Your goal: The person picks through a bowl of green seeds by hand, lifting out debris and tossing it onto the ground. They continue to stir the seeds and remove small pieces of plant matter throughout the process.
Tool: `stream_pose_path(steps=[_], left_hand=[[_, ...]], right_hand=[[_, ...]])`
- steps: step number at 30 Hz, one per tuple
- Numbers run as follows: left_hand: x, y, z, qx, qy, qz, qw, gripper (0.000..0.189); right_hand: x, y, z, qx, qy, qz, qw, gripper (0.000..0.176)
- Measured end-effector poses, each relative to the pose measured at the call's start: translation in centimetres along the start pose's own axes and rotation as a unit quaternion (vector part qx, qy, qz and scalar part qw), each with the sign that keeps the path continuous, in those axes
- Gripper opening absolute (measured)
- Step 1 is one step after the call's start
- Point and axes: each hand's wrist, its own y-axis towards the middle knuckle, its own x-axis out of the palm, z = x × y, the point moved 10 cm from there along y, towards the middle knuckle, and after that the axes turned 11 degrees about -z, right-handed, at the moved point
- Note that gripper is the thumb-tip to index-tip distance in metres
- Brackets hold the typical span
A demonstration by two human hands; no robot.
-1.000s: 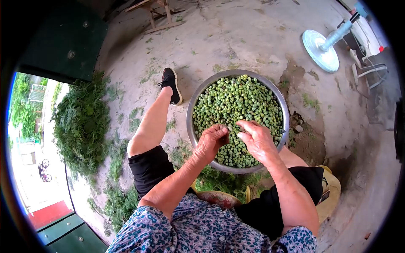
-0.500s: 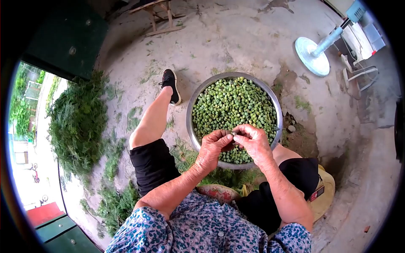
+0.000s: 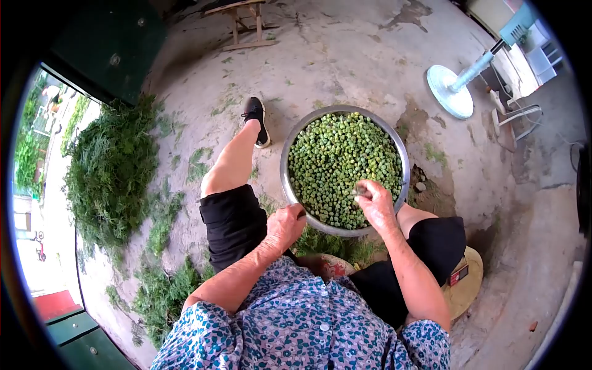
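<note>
A wide metal basin (image 3: 288, 196) in front of me is filled with small, knobbly green seed cones (image 3: 342, 160). Over its lower right part is my right hand (image 3: 376, 206), thumb and fingers pinched together; something small and dark shows at the fingertips, too small to name. Just outside the basin's lower left rim, above my thigh, my left hand (image 3: 286, 226) is closed with its fingers curled. Whatever may be inside that hand is hidden.
Cut green branches (image 3: 114, 169) are heaped on the concrete floor at left, with loose sprigs (image 3: 163, 299) nearer me. A pale blue fan stand (image 3: 453, 92) is at upper right, a wooden stool (image 3: 246, 28) at the top. A straw hat (image 3: 472, 287) lies beside my right leg.
My hands were together over the basin and have moved apart. The left went down and left past the rim; the right stayed above the cones. The view shifted slightly.
</note>
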Motion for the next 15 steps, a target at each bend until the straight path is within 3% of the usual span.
stream_pose_path(steps=[1, 4, 5, 8, 11, 12, 15], left_hand=[[-0.1, -0.7, 0.4, 0.023, 0.105, 0.014, 0.994, 0.012], [2.0, -1.4, 0.1, 0.051, 0.282, -0.084, 0.954, 0.008], [2.1, -1.7, -0.1, 0.034, 0.292, -0.112, 0.949, 0.01], [2.1, -2.8, 0.5, 0.1, 0.314, -0.086, 0.94, 0.01], [-1.6, -3.3, 3.7, 0.188, 0.295, 0.025, 0.936, 0.011], [-2.1, -2.2, 3.6, 0.163, 0.318, 0.001, 0.934, 0.018], [-7.7, 0.4, 6.4, 0.19, 0.263, 0.043, 0.945, 0.005]], right_hand=[[-0.4, 0.1, 0.3, 0.016, -0.013, 0.004, 1.0, 0.03], [-1.7, 0.2, 0.5, -0.009, -0.041, 0.051, 0.998, 0.029], [-2.1, 0.2, 0.8, -0.014, -0.054, 0.07, 0.996, 0.025], [-2.7, 0.0, 1.0, -0.021, -0.046, 0.065, 0.997, 0.024], [-3.2, -0.1, 2.0, -0.013, -0.038, 0.06, 0.997, 0.021], [-3.3, -0.1, 2.2, -0.003, -0.038, 0.057, 0.998, 0.02], [-3.8, -0.2, 2.0, 0.006, -0.075, 0.058, 0.996, 0.019]])
